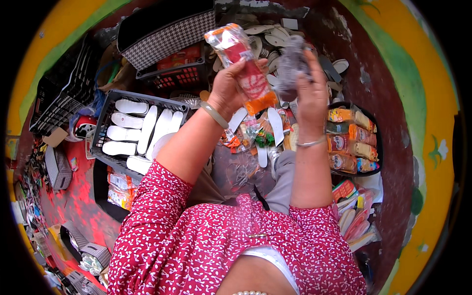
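Observation:
My left hand (227, 92) is closed round a clear plastic packet (250, 73) with orange ends. Inside the packet is something red and white, perhaps an insole. To its right, my right hand (312, 93) grips a grey fuzzy cloth (291, 61), smeared by motion. The cloth and the packet are held up close together, apart from each other. Below them, loose packets and a white insole (275, 125) lie between my legs.
At left a grey plastic crate (102, 147) holds several white insoles. A black basket (377, 142) of packed items stands at right, with insoles (356, 216) below it. A pile of insoles (278, 37) lies ahead, beside a houndstooth box (167, 42).

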`<state>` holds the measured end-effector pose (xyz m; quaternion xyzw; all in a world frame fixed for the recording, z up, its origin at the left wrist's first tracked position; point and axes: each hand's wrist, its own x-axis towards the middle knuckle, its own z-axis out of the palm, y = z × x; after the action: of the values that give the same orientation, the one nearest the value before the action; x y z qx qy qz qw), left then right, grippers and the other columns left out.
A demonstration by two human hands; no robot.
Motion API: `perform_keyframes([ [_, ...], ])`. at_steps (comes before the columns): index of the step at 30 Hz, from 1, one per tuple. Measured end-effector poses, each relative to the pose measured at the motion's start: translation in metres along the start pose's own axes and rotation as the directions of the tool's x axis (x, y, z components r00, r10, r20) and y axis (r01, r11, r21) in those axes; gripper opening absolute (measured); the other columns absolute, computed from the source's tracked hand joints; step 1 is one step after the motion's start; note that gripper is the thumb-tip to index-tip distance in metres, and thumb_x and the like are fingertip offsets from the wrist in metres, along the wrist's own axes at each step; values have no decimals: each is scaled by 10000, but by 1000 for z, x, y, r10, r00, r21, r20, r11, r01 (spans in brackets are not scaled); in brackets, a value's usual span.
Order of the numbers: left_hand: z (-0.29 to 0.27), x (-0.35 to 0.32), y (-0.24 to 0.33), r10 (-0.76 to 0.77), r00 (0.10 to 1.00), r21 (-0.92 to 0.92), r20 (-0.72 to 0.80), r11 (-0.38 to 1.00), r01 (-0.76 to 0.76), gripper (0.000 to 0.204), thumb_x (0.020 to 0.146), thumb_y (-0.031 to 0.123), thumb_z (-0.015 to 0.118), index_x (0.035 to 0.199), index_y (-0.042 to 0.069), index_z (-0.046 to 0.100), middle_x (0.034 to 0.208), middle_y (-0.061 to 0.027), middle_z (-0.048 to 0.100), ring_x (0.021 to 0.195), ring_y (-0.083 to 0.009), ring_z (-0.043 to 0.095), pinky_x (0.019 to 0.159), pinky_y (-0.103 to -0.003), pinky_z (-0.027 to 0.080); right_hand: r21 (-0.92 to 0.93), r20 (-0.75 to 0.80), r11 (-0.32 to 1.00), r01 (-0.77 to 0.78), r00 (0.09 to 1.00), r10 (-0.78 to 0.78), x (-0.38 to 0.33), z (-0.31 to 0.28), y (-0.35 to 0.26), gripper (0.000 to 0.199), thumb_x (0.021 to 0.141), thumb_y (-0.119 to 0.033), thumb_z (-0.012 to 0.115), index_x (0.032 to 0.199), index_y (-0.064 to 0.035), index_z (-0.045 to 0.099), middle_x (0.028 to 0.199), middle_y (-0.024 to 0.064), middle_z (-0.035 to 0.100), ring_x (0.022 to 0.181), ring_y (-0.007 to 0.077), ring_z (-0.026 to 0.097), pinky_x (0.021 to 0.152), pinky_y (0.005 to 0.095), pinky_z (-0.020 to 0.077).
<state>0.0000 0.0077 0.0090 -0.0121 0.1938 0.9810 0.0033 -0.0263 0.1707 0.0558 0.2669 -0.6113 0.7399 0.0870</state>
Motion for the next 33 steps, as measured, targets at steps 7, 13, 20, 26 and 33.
perform_keyframes([
  [7,-9,5,5,127,988,-91,89,989,-119,422,947,287,327,1245,-4,396,1242,-234,485,1142,-355,485,971,-472,395,-547,448,689,476,861,-240,-24,33,28,437,752,50,554,1175,-56,576,1249,164,505,1166,315,466,990,362,364],
  [13,-2,-3,39,261,957,-93,127,964,-250,422,932,272,376,1303,72,359,1341,-256,372,1268,-384,348,1020,-570,291,-687,368,663,296,929,-34,-26,-7,39,291,720,37,513,961,-24,663,1169,174,559,1061,333,530,919,364,424],
  [20,10,-13,33,183,929,-19,321,982,-186,630,851,278,532,1390,98,261,1362,-242,356,1266,-348,368,1032,-525,295,-10,280,841,-541,806,522,-5,-26,6,322,821,-248,658,990,26,639,987,72,626,915,129,565,824,237,430],
  [26,17,-16,22,9,932,177,363,981,-78,663,860,329,543,1396,88,237,1344,-242,377,1218,-320,427,1017,-441,353,130,492,804,-580,742,456,-23,3,15,322,817,-194,675,1042,29,615,958,25,628,896,69,542,794,228,434],
  [33,0,-1,20,467,882,451,-65,802,-391,776,829,388,636,1395,84,200,1388,-151,268,1326,-299,214,1054,-431,233,-860,296,388,330,944,-148,-22,0,9,322,678,-192,659,981,-85,641,716,35,563,711,238,559,579,340,473],
])
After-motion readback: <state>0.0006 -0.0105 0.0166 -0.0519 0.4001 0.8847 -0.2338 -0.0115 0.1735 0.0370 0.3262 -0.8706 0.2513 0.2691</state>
